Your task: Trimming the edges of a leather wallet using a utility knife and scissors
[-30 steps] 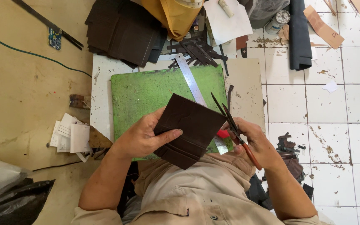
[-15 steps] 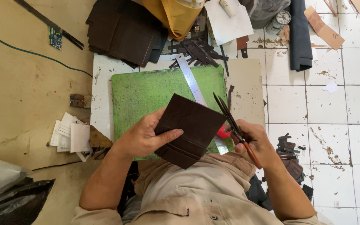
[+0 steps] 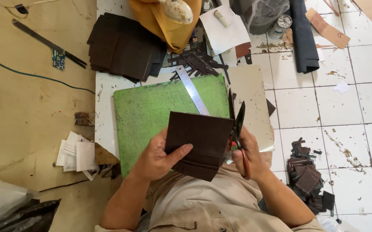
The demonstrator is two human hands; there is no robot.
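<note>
Dark brown folded leather piece (image 3: 201, 144) sits above the green cutting mat's (image 3: 151, 111) near right corner, left hand (image 3: 158, 159) pinching its left edge, right hand (image 3: 248, 157) gripping open dark-bladed scissors (image 3: 237, 124) at its right edge.

I hold a dark brown leather piece (image 3: 201, 144), flat and roughly rectangular with stitched layers at its lower edge, tilted above the green mat. My scissors (image 3: 237, 129), black-bladed with reddish handles, stand nearly upright, blades parted, at the piece's right edge.
</note>
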